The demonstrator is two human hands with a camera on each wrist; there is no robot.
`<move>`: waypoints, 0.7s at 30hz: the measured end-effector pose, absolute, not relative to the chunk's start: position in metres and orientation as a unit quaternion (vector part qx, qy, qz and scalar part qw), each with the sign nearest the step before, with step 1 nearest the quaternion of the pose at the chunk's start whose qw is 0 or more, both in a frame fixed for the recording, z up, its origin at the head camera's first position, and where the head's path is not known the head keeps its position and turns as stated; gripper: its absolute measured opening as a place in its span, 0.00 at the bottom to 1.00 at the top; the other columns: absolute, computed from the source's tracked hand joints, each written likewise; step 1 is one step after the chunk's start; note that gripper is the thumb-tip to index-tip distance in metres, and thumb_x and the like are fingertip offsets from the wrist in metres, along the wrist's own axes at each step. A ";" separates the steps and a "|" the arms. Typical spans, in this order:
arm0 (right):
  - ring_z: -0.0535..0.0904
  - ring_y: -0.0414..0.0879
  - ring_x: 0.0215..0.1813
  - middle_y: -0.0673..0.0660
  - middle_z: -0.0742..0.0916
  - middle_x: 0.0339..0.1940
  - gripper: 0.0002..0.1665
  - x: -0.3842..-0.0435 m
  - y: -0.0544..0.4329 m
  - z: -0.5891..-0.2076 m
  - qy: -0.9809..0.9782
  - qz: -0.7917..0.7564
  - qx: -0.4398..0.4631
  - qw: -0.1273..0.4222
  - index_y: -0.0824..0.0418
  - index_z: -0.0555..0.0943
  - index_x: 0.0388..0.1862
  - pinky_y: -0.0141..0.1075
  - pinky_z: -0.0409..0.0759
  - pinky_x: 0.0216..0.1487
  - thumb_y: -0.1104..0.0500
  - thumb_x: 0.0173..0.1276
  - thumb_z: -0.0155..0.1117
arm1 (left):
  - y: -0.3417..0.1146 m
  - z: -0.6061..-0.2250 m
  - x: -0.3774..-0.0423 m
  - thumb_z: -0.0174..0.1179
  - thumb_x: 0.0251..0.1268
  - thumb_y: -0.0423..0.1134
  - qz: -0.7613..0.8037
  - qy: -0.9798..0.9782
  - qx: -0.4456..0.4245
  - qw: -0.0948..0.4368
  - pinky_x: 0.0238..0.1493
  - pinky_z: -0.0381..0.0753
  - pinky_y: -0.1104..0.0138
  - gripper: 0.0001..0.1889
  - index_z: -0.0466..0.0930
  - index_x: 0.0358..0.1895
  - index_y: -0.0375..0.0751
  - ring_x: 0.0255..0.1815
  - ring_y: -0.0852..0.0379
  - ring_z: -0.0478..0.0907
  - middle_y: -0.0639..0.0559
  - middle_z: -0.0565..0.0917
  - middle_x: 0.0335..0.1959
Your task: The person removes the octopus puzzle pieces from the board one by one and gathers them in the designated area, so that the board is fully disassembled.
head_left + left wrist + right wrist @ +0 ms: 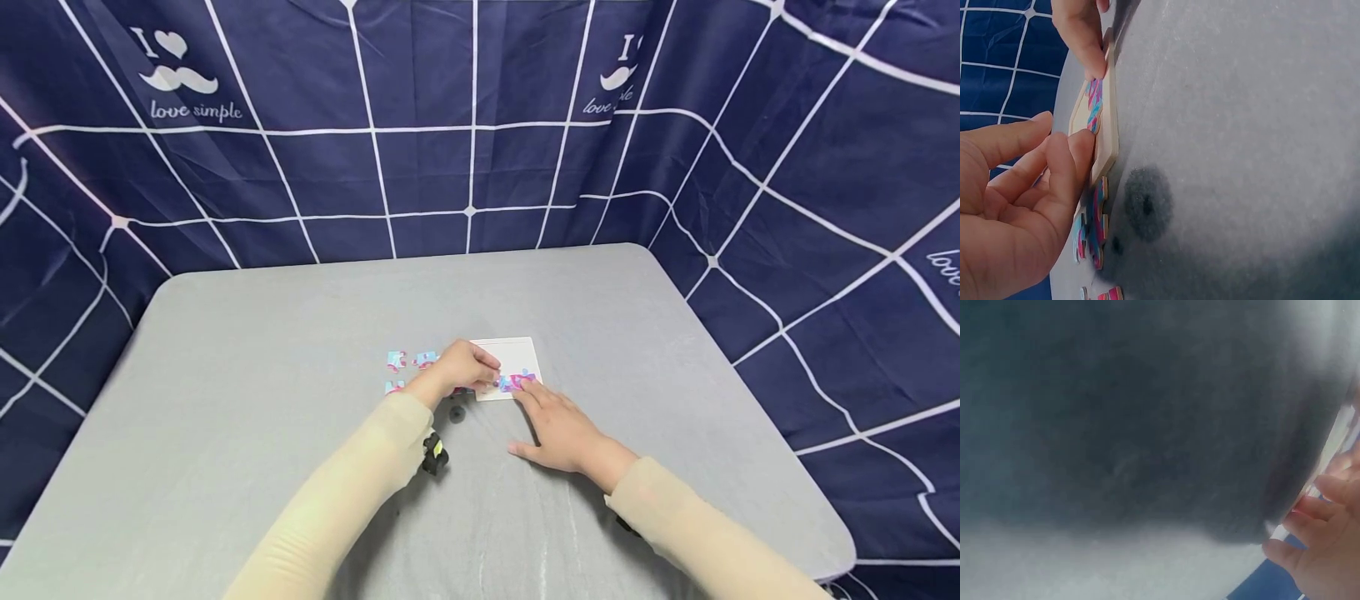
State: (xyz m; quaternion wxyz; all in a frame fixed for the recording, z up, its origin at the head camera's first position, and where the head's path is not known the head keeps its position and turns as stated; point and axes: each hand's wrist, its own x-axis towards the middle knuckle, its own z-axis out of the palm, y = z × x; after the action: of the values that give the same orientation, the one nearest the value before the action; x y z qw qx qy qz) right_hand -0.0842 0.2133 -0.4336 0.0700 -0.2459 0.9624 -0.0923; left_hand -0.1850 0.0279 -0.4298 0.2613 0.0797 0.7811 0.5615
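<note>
A shallow pale tray (510, 350) lies on the table, with pink-and-blue jigsaw puzzle pieces (516, 382) along its near side. My left hand (461, 367) reaches over the tray's left edge, its fingertips right at the left end of those pieces. Whether it pinches a piece I cannot tell. From the other side my right hand (558, 429) rests index fingertip on the pieces, its thumb spread towards me. In the left wrist view, the right fingers (1088, 53) press down at the far end of the pieces (1094, 103). The right wrist view catches the right hand (1329, 544) only at its edge.
Several loose puzzle pieces (396, 360) lie left of the tray, some partly behind the left hand and forearm. A dark round spot (1147, 203) marks the grey tabletop (300, 333) near the tray. Navy curtains (420, 167) with white lines border the table.
</note>
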 end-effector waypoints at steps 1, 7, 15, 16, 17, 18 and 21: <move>0.57 0.61 0.72 0.69 0.65 0.70 0.49 -0.084 0.214 -0.434 0.961 -0.093 -0.250 0.070 0.71 0.63 0.68 0.56 0.58 0.67 0.38 0.61 0.64 | 0.028 -0.430 -0.185 0.65 0.57 0.25 0.561 0.782 0.081 0.261 0.33 0.83 0.68 0.10 0.83 0.43 0.27 0.24 0.58 0.79 0.43 0.85 0.34; 0.55 0.62 0.72 0.70 0.62 0.71 0.48 -0.084 0.218 -0.432 0.955 -0.092 -0.267 0.089 0.72 0.62 0.69 0.57 0.59 0.66 0.40 0.62 0.64 | 0.029 -0.428 -0.184 0.64 0.57 0.25 0.556 0.783 0.082 0.268 0.33 0.83 0.67 0.10 0.83 0.43 0.28 0.26 0.60 0.79 0.43 0.86 0.33; 0.53 0.62 0.73 0.70 0.60 0.73 0.48 -0.083 0.220 -0.429 0.953 -0.090 -0.266 0.110 0.71 0.61 0.70 0.58 0.60 0.66 0.40 0.64 0.63 | 0.032 -0.427 -0.182 0.64 0.56 0.24 0.563 0.784 0.065 0.252 0.31 0.83 0.66 0.08 0.84 0.40 0.29 0.26 0.59 0.78 0.43 0.85 0.31; 0.53 0.62 0.73 0.70 0.60 0.73 0.48 -0.083 0.220 -0.429 0.953 -0.092 -0.266 0.111 0.71 0.61 0.70 0.58 0.59 0.66 0.40 0.64 0.63 | 0.032 -0.427 -0.182 0.64 0.55 0.24 0.564 0.785 0.063 0.248 0.31 0.83 0.66 0.08 0.84 0.39 0.29 0.25 0.59 0.77 0.43 0.85 0.30; 0.53 0.62 0.73 0.70 0.60 0.73 0.48 -0.083 0.220 -0.429 0.953 -0.093 -0.266 0.112 0.71 0.61 0.70 0.58 0.59 0.66 0.40 0.64 0.63 | 0.033 -0.427 -0.182 0.64 0.55 0.24 0.564 0.786 0.061 0.245 0.31 0.83 0.67 0.07 0.84 0.38 0.29 0.25 0.59 0.77 0.43 0.85 0.30; 0.53 0.62 0.73 0.70 0.59 0.73 0.49 -0.083 0.219 -0.428 0.953 -0.094 -0.265 0.113 0.71 0.61 0.70 0.58 0.59 0.66 0.40 0.64 0.63 | 0.033 -0.427 -0.182 0.64 0.55 0.24 0.564 0.787 0.060 0.243 0.31 0.83 0.67 0.07 0.84 0.38 0.29 0.25 0.59 0.78 0.43 0.85 0.30; 0.52 0.62 0.73 0.70 0.59 0.73 0.49 -0.083 0.220 -0.429 0.953 -0.092 -0.266 0.114 0.70 0.61 0.70 0.58 0.59 0.66 0.39 0.64 0.62 | 0.034 -0.430 -0.183 0.65 0.54 0.24 0.564 0.788 0.056 0.243 0.31 0.82 0.68 0.07 0.85 0.37 0.29 0.25 0.60 0.78 0.44 0.85 0.30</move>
State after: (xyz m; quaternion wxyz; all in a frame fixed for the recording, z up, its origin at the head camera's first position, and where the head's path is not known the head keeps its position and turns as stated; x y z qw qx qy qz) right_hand -0.0832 0.2196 -0.4286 0.1144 -0.2657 0.9528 -0.0917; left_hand -0.1825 0.0338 -0.4298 0.2426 0.0555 0.7876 0.5637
